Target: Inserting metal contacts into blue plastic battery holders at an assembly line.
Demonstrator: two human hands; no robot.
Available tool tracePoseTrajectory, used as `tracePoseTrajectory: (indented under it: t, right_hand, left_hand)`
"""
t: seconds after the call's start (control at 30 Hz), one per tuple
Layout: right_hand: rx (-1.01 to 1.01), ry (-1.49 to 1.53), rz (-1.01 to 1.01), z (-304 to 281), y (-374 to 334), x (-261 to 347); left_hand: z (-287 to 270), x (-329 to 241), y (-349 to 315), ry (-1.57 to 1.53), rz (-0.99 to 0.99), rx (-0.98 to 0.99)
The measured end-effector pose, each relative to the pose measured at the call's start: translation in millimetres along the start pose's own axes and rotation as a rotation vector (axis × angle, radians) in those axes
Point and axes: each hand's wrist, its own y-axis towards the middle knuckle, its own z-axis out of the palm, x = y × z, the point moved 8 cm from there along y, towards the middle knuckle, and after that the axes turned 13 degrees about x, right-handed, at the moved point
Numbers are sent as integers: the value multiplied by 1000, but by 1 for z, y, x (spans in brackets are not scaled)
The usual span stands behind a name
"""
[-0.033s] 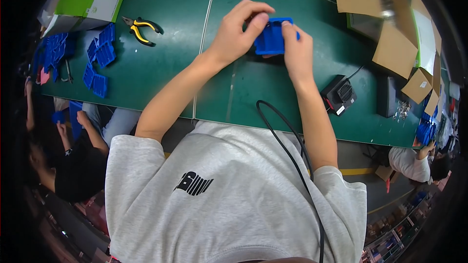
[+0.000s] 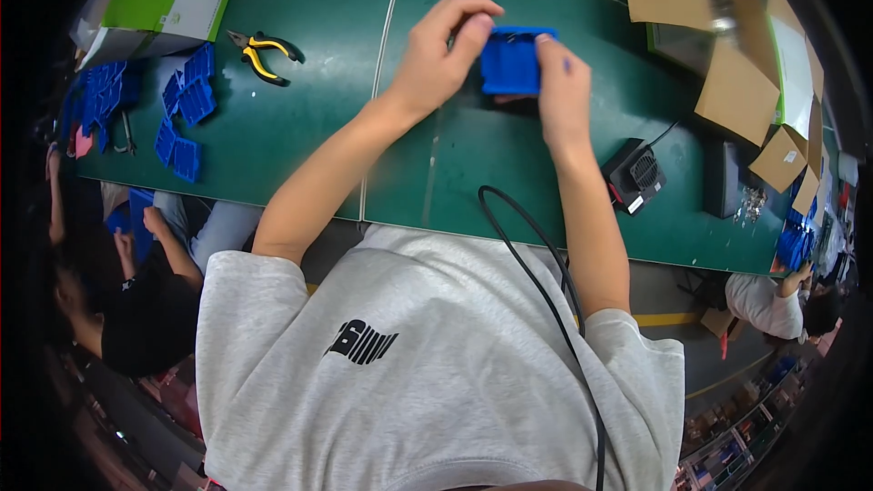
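A blue plastic compartment tray (image 2: 512,71) with raised walls is held above the green table. My right hand (image 2: 564,95) grips its right side, thumb on the upper right edge and the other fingers mostly hidden behind it. At the tray's upper left corner is my left hand (image 2: 441,59), its fingers bent and its thumb close to the index finger. Whatever those fingertips pinch, if anything, is too small to make out. Whether the left thumb touches the tray corner is unclear.
Yellow-and-black pliers (image 2: 266,56) lie left of my hands. Several blue plastic parts (image 2: 194,86) and a green-and-white box (image 2: 164,0) are farther left. To the right stand a small black fan-like device (image 2: 637,175) and an open cardboard box (image 2: 737,82). Co-workers sit at both sides.
The tray and my right hand have shifted slightly right, the tray also slightly up. My left hand has drawn back a little to the left, uncovering more of the tray's upper left corner.
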Motion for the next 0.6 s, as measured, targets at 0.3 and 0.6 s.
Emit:
tracePoseTrajectory:
  t: [0.3,0.6]
  right_hand:
    - [-178,224,-185,-50,3,23]
    - [-171,190,-110,-43,6,13]
  left_hand:
    - [39,-2,-12,409,-42,371]
    - [47,1,-16,536,37,451]
